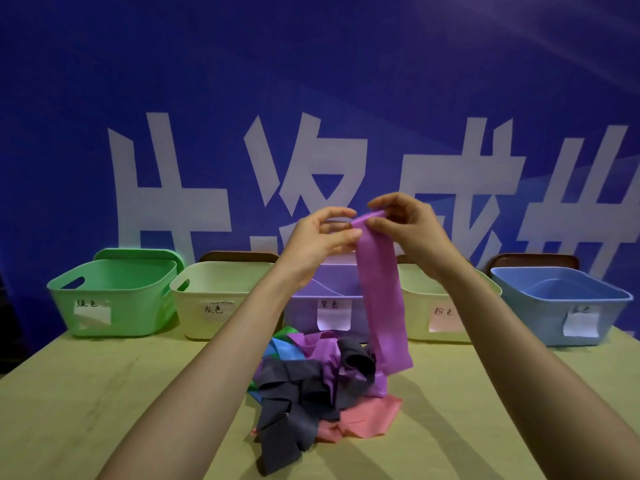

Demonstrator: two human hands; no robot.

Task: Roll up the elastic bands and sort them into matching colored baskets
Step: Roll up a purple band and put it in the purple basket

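Note:
Both hands are raised above the table and pinch the top edge of a purple elastic band (381, 299). My left hand (322, 237) holds its left corner and my right hand (405, 220) holds its right corner, where the edge is curled into a small roll. The band hangs down to a tangled pile of bands (318, 386) in grey, purple, blue, green and pink. Behind stand five baskets in a row: green (114, 296), cream labelled grey (214, 299), purple (329, 306), cream labelled pink (436, 313) and blue (561, 303).
The yellow-green table (104, 393) carries the pile at its centre and the baskets along its far edge. A blue banner with large white characters (311, 133) fills the background. Brown trays (533, 259) lean behind some baskets.

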